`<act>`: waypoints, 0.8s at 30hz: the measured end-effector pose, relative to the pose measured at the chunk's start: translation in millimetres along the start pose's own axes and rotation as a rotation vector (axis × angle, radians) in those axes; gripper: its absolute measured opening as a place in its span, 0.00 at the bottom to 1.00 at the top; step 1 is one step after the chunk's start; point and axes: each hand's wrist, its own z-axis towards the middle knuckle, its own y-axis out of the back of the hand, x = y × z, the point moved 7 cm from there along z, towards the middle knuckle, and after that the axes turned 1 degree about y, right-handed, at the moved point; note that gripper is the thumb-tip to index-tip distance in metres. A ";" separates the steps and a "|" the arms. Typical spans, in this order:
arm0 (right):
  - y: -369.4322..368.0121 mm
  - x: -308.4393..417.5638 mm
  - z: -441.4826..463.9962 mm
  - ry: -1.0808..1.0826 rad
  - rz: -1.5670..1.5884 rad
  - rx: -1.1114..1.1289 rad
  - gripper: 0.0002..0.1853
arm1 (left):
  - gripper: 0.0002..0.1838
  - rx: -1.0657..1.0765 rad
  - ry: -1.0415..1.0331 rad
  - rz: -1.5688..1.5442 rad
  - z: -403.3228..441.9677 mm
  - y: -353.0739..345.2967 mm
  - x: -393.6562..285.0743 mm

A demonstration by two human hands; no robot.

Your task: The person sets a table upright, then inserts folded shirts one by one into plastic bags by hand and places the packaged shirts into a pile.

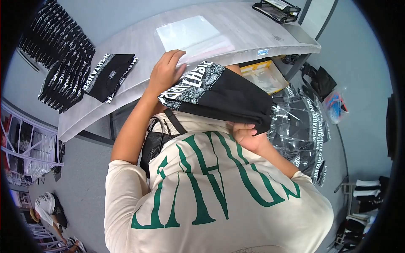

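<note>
A black garment (pixel 236 90) with white lettering and a paisley band hangs folded in front of my body, below the table edge. My right hand (pixel 247 135) grips its lower edge at the right end, fingers partly hidden by the cloth. Beside the lettered end, my left hand (pixel 166 71) has its fingers stretched out; whether it touches the cloth I cannot tell. Just beyond those fingers, clear plastic bags (pixel 190 33) lie on the table. Another folded black garment (pixel 112 78) rests on the table at the left.
Tall stacks of folded black garments (pixel 63 55) stand at the table's (pixel 135 38) left end. Bagged garments (pixel 295 126) are piled at my right, near a yellow-edged box (pixel 265 76). A black paper tray (pixel 278 10) sits at the back right. Another person (pixel 50 206) bends at lower left.
</note>
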 end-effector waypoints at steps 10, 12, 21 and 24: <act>-0.7 -5.3 -0.8 -0.068 -0.018 -0.017 0.10 | 0.09 0.136 0.111 -0.103 -7.5 -17.2 20.8; 3.6 -3.4 -1.6 -0.075 0.020 -0.037 0.10 | 0.15 0.160 0.094 -0.089 -8.4 -16.9 15.8; -17.2 10.9 12.3 0.010 0.013 0.176 0.14 | 0.27 0.096 -0.048 0.016 -3.7 1.1 -12.9; -19.8 28.6 20.5 0.096 -0.056 0.183 0.20 | 0.30 -0.024 -0.080 -0.073 -6.2 9.7 -11.7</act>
